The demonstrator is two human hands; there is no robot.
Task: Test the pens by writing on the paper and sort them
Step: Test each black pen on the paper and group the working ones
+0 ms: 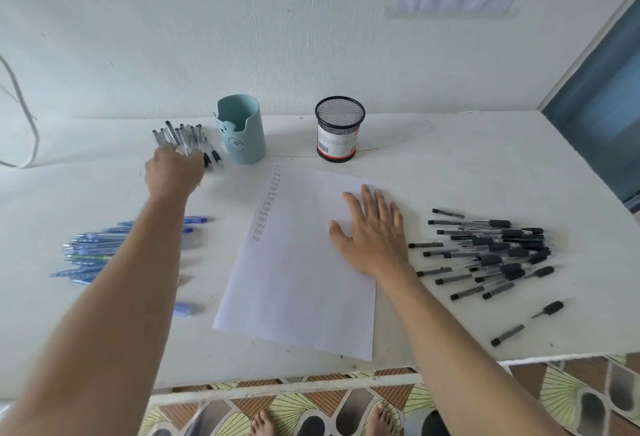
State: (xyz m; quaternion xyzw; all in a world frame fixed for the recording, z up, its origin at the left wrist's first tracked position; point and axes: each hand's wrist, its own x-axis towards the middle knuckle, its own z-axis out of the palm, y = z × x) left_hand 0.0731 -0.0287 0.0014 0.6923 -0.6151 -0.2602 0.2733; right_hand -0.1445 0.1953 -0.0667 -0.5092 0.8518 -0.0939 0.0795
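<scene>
The right hand (372, 231) lies flat on the right half of the paper (298, 279), fingers straight and spread. It holds nothing, and I judge it is there to pin the sheet so it cannot slide on the tabletop (450, 165). The sheet's long axis runs from the lower middle of the frame upward, leaning a little to the right. A column of small handwritten test words (268, 203) runs down its upper left part, so a good deal of testing looks done. The left hand (173, 172) reaches to the upper left of the frame, over the near end of a small group of clear-barrelled pens (180, 134) just left of the teal cup (242, 130). Its back faces the camera and the fingers are hidden and blurred, so whether it grips a pen cannot be told. Those pens lie roughly parallel, long axes running up toward the wall, dark grip ends nearest the hand. It looks like a sorted lot kept apart from the two larger heaps. The blue pens (90, 252) at middle left lie mostly across the frame, tips leftward. The black pens (495, 252) at middle right fan out, also mostly crosswise. A black mesh cup (339, 129) stands above the paper.
</scene>
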